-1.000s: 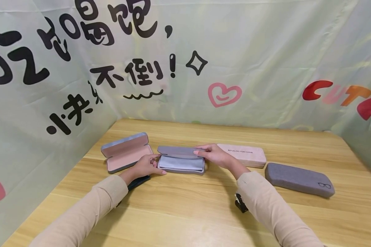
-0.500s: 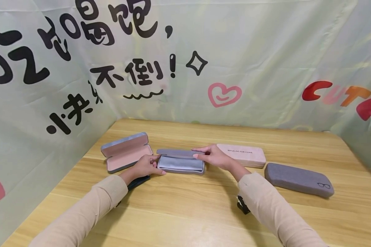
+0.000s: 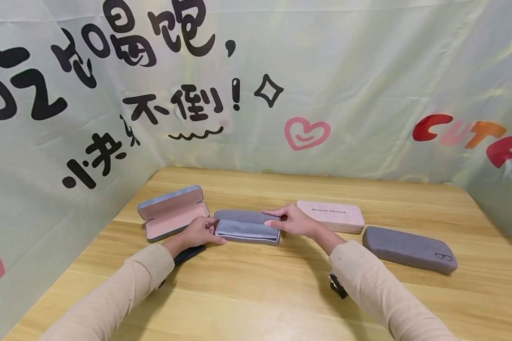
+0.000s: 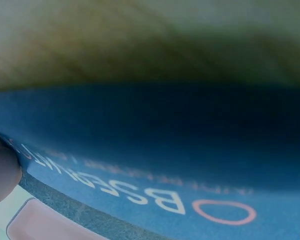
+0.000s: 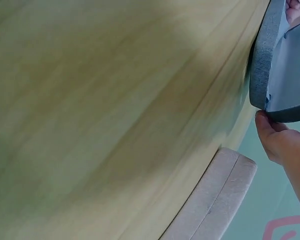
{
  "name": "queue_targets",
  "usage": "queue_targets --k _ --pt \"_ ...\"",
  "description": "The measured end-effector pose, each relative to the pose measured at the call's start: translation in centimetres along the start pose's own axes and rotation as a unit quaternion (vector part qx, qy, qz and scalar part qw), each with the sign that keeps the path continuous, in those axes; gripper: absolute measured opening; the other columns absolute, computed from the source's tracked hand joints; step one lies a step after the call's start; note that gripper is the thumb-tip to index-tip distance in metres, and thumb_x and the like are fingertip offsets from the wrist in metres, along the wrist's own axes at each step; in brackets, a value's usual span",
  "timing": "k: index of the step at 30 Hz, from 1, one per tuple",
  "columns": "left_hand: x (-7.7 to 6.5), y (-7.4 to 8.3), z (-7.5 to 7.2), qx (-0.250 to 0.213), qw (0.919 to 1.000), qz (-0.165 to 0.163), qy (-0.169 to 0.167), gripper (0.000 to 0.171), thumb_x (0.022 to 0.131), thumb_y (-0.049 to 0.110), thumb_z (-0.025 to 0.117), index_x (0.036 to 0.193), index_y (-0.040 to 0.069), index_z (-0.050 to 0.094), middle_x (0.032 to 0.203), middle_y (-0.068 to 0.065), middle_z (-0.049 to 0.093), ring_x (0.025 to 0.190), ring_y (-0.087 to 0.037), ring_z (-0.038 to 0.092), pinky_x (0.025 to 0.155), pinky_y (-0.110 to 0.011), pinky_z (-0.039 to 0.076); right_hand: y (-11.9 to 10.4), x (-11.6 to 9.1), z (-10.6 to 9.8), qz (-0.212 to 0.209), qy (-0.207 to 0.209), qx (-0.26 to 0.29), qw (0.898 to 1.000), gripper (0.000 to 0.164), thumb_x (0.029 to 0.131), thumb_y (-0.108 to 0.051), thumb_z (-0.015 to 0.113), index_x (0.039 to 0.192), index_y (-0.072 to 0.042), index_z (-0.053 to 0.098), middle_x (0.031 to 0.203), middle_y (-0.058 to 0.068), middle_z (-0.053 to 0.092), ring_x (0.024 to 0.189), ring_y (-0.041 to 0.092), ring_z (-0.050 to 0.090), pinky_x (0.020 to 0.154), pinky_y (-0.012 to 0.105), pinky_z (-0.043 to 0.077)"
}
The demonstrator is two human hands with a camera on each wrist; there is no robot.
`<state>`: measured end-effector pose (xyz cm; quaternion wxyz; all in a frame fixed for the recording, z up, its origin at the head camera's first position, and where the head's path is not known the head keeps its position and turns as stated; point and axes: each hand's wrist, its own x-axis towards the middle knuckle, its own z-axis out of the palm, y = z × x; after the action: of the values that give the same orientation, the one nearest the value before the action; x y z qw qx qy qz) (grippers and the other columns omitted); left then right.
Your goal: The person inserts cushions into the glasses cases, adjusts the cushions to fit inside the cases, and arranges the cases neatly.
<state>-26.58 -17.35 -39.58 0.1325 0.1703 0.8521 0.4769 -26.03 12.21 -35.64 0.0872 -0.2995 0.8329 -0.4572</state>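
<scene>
A grey-purple glasses case [image 3: 247, 240] lies between my hands, its lid [image 3: 239, 216] partly raised. A folded light grey-blue cloth [image 3: 247, 229] shows inside it. My left hand [image 3: 198, 232] holds the left end of the case, thumb along the front. With thumb and fingers, my right hand [image 3: 294, 220] pinches the right end of the lid; in the right wrist view the fingertips meet the lid's corner. Under my left wrist is a dark blue object [image 3: 189, 254], mostly hidden; the left wrist view shows a blue lettered surface [image 4: 140, 192] close up.
Left of it an open blue case [image 3: 170, 194] shows its pink lining. A pink case [image 3: 333, 215] with small print stands right of my right hand. A grey case [image 3: 409, 248] with a glasses mark lies farther right. A printed cloth wall [image 3: 367, 94] bounds the wooden table [image 3: 264, 293].
My right hand has tilted the lid of the grey-purple case forward and down, so more of its outer face shows. My left hand stays at the case's left end.
</scene>
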Motion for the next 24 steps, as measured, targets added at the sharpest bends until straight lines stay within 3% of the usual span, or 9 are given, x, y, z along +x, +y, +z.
queue_targets --k 2,3,6,8,9,12,14,19,24 --pt "-0.05 -0.05 -0.03 -0.001 1.0000 -0.001 0.001 0.027 0.071 0.011 0.079 0.086 -0.001 0.060 0.059 0.004 0.038 0.052 -0.004 0.034 0.050 -0.017 0.030 0.00 -0.03 0.11 -0.013 -0.001 -0.006 1.000 0.039 0.087 -0.011 0.063 0.121 0.006 0.056 0.096 0.027 0.066 0.046 0.003 0.015 0.047 0.019 0.022" --pt "-0.06 -0.07 -0.05 -0.001 1.0000 -0.001 0.000 0.026 0.071 0.010 0.079 0.081 0.000 0.057 0.059 0.004 0.038 0.052 -0.004 0.034 0.050 -0.017 0.030 -0.01 -0.05 0.17 -0.018 -0.002 -0.008 1.000 0.039 0.087 -0.011 0.063 0.121 0.006 0.056 0.099 0.028 0.065 0.046 0.003 0.015 0.047 0.019 0.022" --pt "-0.08 -0.09 -0.11 -0.003 1.0000 -0.004 -0.001 0.029 0.071 0.010 0.079 0.072 0.005 0.051 0.058 0.004 0.037 0.051 -0.005 0.034 0.050 -0.018 0.030 -0.07 -0.14 0.36 -0.027 -0.004 -0.019 0.999 0.039 0.087 -0.010 0.063 0.121 0.007 0.056 0.070 0.020 0.062 0.046 0.003 0.015 0.048 0.019 0.022" --pt "-0.07 -0.07 -0.13 -0.003 1.0000 -0.004 -0.002 0.031 0.071 0.010 0.079 0.070 0.007 0.049 0.058 0.003 0.037 0.051 -0.006 0.034 0.050 -0.018 0.030 -0.21 -0.20 0.43 -0.026 -0.003 -0.023 0.999 0.039 0.087 -0.010 0.063 0.122 0.007 0.055 0.052 0.004 0.041 0.046 0.003 0.016 0.048 0.018 0.022" --pt "-0.07 -0.06 -0.15 -0.004 1.0000 -0.004 -0.004 0.031 0.071 0.010 0.079 0.070 0.007 0.048 0.058 0.003 0.037 0.050 -0.006 0.033 0.049 -0.019 0.029 -0.27 -0.21 0.45 -0.025 -0.003 -0.026 0.999 0.039 0.087 -0.010 0.063 0.122 0.007 0.055 0.050 -0.001 0.030 0.046 0.003 0.016 0.048 0.018 0.022" --pt "-0.07 -0.02 -0.21 -0.006 0.9999 -0.006 -0.006 0.032 0.071 0.010 0.079 0.070 0.007 0.047 0.058 0.002 0.036 0.049 -0.007 0.033 0.048 -0.019 0.029 -0.31 -0.25 0.47 -0.028 -0.001 -0.030 0.999 0.039 0.088 -0.010 0.063 0.122 0.008 0.055 0.050 -0.007 0.023 0.046 0.003 0.017 0.048 0.018 0.022" --pt "-0.07 -0.03 -0.23 -0.007 0.9999 -0.010 -0.008 0.031 0.071 0.010 0.079 0.072 0.006 0.048 0.058 0.002 0.036 0.048 -0.007 0.033 0.047 -0.020 0.029 -0.26 -0.27 0.49 -0.032 -0.002 -0.033 0.999 0.040 0.087 -0.010 0.063 0.122 0.008 0.055 0.050 -0.006 0.026 0.045 0.002 0.017 0.047 0.018 0.023" --pt "-0.09 -0.14 -0.25 -0.003 0.9999 -0.010 -0.008 0.030 0.072 0.010 0.078 0.073 0.006 0.049 0.058 0.002 0.036 0.048 -0.007 0.033 0.047 -0.020 0.030 -0.19 -0.38 0.66 -0.054 0.002 -0.044 0.998 0.040 0.086 -0.009 0.064 0.120 0.009 0.055 0.070 0.012 0.059 0.045 0.000 0.018 0.047 0.018 0.025" --pt "-0.13 -0.11 -0.26 -0.003 0.9999 -0.007 -0.011 0.030 0.072 0.011 0.078 0.074 0.004 0.050 0.058 0.003 0.037 0.048 -0.007 0.033 0.047 -0.020 0.030 -0.16 -0.52 0.90 -0.058 0.011 -0.070 0.996 0.041 0.085 -0.009 0.066 0.120 0.008 0.056 0.081 0.016 0.064 0.053 0.006 0.029 0.052 0.019 0.030"
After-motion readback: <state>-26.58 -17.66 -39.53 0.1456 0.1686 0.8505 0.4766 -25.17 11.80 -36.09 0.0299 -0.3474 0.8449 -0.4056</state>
